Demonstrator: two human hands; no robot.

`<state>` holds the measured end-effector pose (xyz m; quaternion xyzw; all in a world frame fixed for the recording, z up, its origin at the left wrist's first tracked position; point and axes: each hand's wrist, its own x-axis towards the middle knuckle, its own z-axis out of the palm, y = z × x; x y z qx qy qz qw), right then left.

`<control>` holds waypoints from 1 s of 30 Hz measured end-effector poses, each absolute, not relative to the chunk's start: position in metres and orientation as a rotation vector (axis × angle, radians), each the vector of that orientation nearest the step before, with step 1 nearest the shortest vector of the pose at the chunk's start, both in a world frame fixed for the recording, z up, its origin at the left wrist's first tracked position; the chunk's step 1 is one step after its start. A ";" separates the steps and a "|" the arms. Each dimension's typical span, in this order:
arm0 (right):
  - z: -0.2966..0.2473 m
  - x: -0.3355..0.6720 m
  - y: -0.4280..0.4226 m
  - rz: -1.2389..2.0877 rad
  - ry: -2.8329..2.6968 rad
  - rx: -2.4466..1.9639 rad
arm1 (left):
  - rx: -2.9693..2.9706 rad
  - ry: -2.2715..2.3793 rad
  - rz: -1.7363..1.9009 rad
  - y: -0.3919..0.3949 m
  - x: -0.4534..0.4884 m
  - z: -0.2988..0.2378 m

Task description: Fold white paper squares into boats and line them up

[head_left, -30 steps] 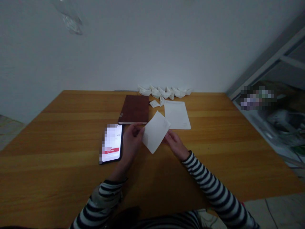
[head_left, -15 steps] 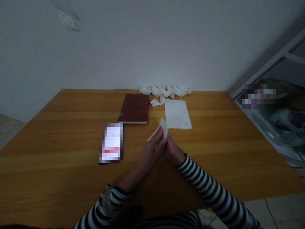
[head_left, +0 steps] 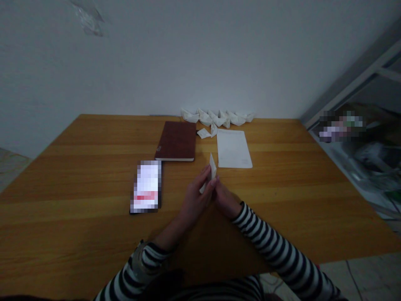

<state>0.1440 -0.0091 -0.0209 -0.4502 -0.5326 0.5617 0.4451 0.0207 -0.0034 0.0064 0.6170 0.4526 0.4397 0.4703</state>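
My left hand [head_left: 196, 196] and my right hand [head_left: 224, 198] meet over the middle of the wooden table [head_left: 62, 175]. Both pinch a small white sheet of paper [head_left: 212, 169], folded over so that only a narrow upright part shows above my fingers. Both sleeves are black-and-white striped. A flat white sheet [head_left: 233, 148] lies just beyond my hands.
A phone [head_left: 146, 192] with a lit screen lies left of my hands. A dark red notebook [head_left: 177, 141] sits behind it. Several folded white paper pieces [head_left: 216, 119] line the wall edge. A metal shelf frame [head_left: 360, 125] stands at the right.
The sheet was held open and flat between my hands; my left hand swung right and brought its side over, so the paper is now folded and my hands touch.
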 end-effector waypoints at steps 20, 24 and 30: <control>-0.019 0.155 -0.001 1.233 -0.990 -1.273 | 1.168 1.204 1.164 0.007 0.005 0.017; -0.016 0.198 0.013 1.042 -1.071 -1.441 | 1.249 1.369 1.022 0.024 -0.025 0.019; -0.022 0.235 0.018 0.870 -1.583 -1.470 | 2.253 1.723 0.768 0.023 -0.028 0.006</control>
